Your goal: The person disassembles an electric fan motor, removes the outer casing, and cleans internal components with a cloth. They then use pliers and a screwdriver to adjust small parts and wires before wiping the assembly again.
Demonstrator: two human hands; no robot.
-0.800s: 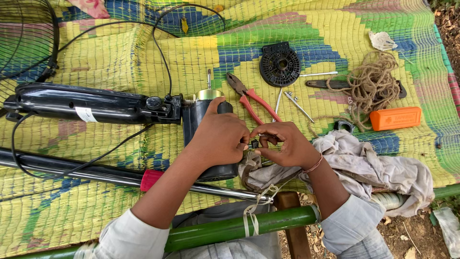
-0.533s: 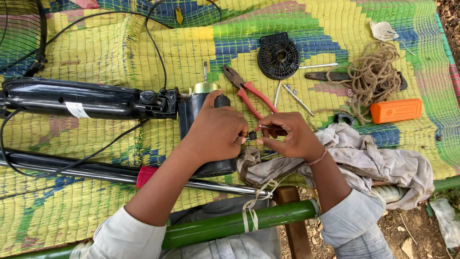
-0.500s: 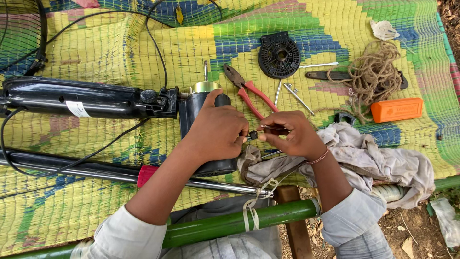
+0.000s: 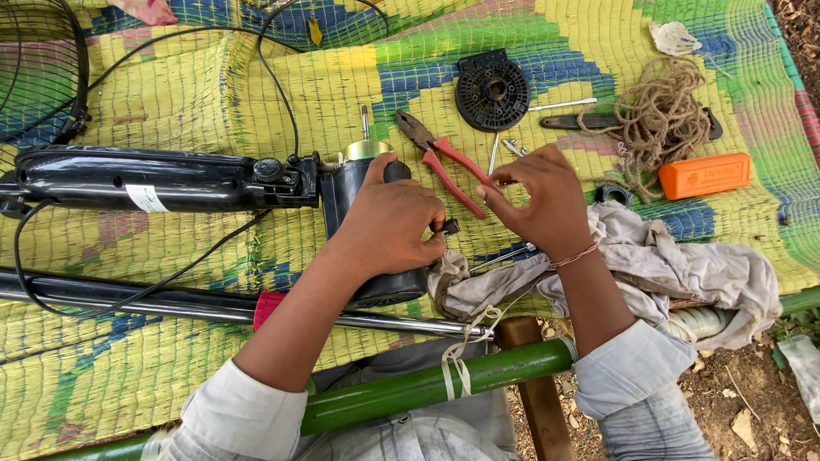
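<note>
Pale grey sleeves rolled above elbows on both arms. Thin reddish thread bracelet [image 4: 574, 255] on right wrist. Grey trousers below.

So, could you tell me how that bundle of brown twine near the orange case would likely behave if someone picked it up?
The twine bundle would probably be floppy: it lies as a loose tangle, not wound tight. It looks light for its size, being thin strands with gaps. Loops drape over the dark flat tool beneath, so it may snag or drag that along. It seems unlikely to roll on the woven mat.
</note>
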